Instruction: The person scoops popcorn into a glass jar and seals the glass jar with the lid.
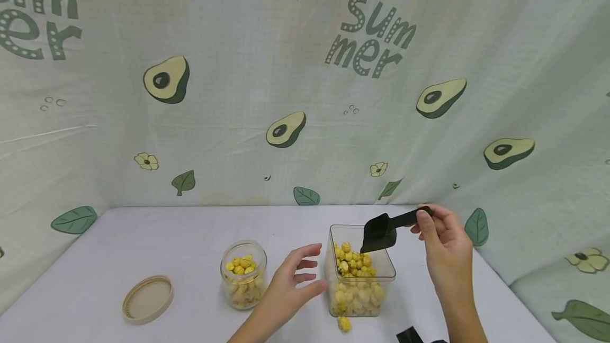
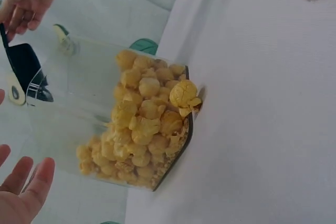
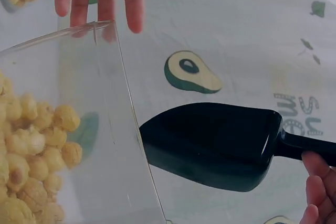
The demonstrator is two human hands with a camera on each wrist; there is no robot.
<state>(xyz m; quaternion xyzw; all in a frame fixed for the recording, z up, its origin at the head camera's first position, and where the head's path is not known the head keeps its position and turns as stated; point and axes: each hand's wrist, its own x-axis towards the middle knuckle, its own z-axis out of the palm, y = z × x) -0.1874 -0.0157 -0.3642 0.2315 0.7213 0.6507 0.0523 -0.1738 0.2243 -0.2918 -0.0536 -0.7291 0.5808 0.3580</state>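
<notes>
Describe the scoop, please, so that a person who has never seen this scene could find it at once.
On the white table, find the clear square container of yellow popcorn, right of the round jar. By the container's rim is the black scoop, its handle held in the right hand. Its opaque black sets it apart from the see-through container and jar.

Box [image 1: 364,279] mouth faced up; scoop [image 1: 379,233] obstructed its 1 o'clock side, left fingers [image 1: 308,250] its 9 o'clock approach, jar [image 1: 245,286] beyond. Worktop [image 1: 197,274] between jar and lid [image 1: 147,300], further toward 9, was free.
</notes>
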